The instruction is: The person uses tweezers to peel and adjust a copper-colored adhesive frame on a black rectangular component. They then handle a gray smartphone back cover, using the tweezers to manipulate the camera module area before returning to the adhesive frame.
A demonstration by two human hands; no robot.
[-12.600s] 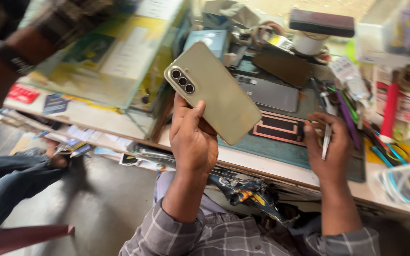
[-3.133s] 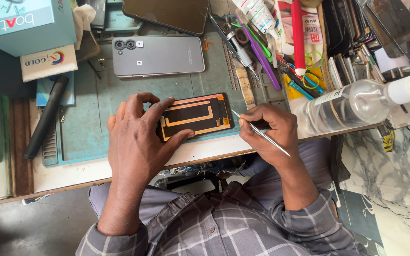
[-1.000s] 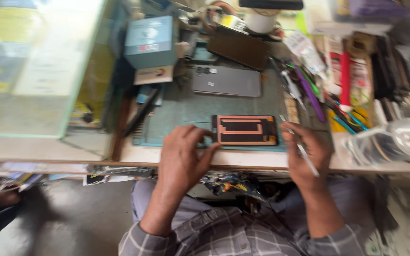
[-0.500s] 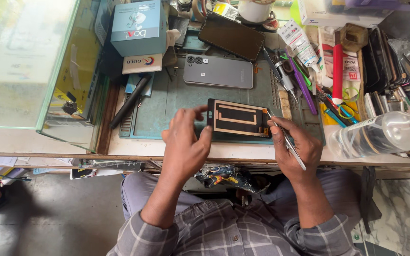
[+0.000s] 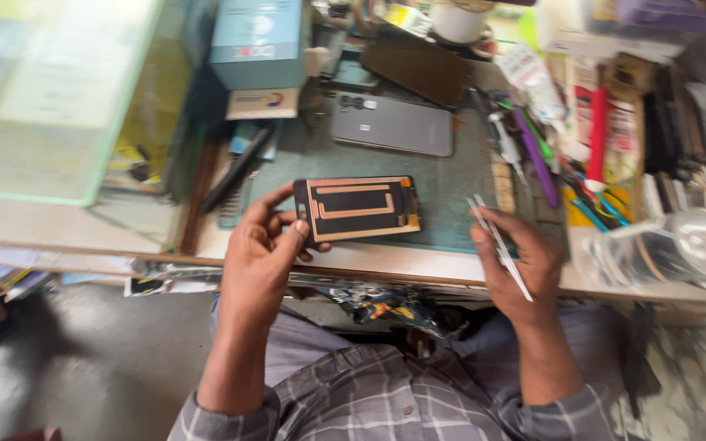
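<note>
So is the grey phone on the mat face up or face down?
Face down: the grey phone shows its back, camera lenses visible at one end, lying flat on the green mat.

Grey smartphone (image 5: 391, 125) lies back-up on green cutting mat (image 5: 451, 184). Light-blue cardboard box (image 5: 256, 33) stands at mat's far left corner. Purple-handled tool (image 5: 536, 157) and red tube (image 5: 597, 139) lie right of mat. Clear plastic bottle (image 5: 680, 249) lies on its side at bench edge.
</note>
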